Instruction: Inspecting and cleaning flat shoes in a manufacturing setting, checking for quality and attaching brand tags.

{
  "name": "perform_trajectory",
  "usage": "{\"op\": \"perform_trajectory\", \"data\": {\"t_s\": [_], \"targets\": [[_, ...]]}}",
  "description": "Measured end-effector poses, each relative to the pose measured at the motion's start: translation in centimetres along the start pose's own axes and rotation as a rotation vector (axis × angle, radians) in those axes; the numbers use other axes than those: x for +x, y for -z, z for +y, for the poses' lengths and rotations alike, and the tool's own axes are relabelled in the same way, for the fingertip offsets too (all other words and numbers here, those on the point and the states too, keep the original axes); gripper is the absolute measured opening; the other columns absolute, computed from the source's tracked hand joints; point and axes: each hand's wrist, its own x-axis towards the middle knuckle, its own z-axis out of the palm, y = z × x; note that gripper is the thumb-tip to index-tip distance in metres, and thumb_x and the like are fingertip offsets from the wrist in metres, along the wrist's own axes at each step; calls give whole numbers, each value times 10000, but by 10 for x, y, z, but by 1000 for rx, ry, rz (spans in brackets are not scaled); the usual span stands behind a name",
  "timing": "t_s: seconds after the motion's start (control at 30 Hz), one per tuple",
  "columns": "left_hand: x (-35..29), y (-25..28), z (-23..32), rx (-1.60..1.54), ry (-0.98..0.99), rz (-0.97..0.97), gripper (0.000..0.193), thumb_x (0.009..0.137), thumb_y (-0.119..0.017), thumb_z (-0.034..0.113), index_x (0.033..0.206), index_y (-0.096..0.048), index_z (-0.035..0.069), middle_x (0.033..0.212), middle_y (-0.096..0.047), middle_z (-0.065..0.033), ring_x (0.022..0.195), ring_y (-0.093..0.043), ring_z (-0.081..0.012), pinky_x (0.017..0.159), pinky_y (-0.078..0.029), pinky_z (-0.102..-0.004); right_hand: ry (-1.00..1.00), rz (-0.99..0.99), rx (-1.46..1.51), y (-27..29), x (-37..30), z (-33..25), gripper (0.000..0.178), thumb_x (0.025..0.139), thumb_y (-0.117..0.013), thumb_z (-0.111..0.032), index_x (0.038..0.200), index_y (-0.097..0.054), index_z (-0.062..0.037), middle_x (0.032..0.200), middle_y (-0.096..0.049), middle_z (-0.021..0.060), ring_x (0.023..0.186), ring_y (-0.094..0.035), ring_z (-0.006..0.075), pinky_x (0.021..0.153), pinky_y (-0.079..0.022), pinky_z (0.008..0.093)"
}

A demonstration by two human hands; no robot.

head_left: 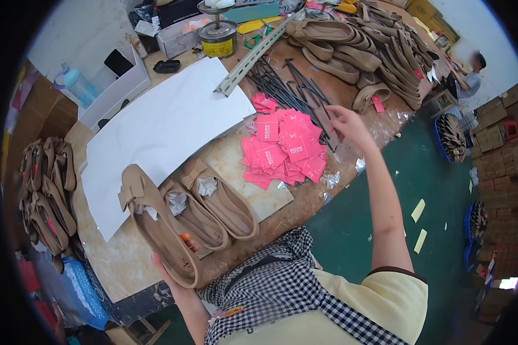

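Left hand (pixel 166 270) gripped a tan, bow-fronted flat shoe (pixel 155 227) near its heel, beside two matching shoes (pixel 244 221); right hand (pixel 345 127) was at the thin black sticks (pixel 282 85).
Right fingers curled, nearly pinched; could not tell whether they held a stick. Judged risks: crossed sticks might snag and scatter the loose square pink card tags (pixel 282 150); the one-handed heel hold might let the shoe tip. White print on tags, dark script on insole (pixel 186 263).
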Motion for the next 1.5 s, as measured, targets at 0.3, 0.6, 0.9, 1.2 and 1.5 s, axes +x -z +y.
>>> {"op": "perform_trajectory", "data": {"t_s": [0.3, 0.6, 0.9, 1.2, 1.5], "targets": [[8, 1, 4, -56, 2, -80, 760, 937, -377, 633, 1281, -491, -34, 1069, -625, -224, 841, -644, -295, 689, -550, -414, 114, 368, 86, -1, -111, -28, 209, 960, -582, -159, 1083, -650, -4, 904, -700, 82, 834, -668, 115, 702, -512, 257], [14, 10, -21, -123, 47, 149, 907, 901, -294, 749, 1380, -443, -7, 1243, -600, -202, 1011, -642, -332, 885, -529, -463, 157, 329, 4, -117, -125, -91, 123, 900, -645, -95, 986, -659, -8, 637, -619, 27, 537, -457, 56, 508, -400, 248], [10, -18, -15, 203, -269, 265, 705, 1002, -204, 619, 1402, -393, 69, 1330, -530, -98, 1217, -514, -209, 1039, -407, -359, 493, -473, 101, -208, -164, -208, 351, 896, -631, -109, 1246, -628, -74, 543, -482, 112, 429, -428, 179, 464, -372, 302], [1, -8, -43, 350, -350, 202, 751, 991, -169, 643, 1451, -330, 70, 1418, -454, -105, 1296, -441, -224, 1099, -336, -364, 714, -254, 159, -255, -167, -220, 229, 911, -602, -118, 1102, -661, -6, 530, -525, 116, 426, -511, 230, 457, -402, 351], [-8, -33, -34, 202, -39, 420, 689, 986, -288, 591, 1379, -437, 46, 1285, -550, -122, 1166, -536, -236, 993, -425, -384, 622, -626, -37, -236, -158, -194, 364, 879, -640, -173, 1210, -618, -23, 769, -697, 112, 682, -679, 208, 621, -510, 303]]}}
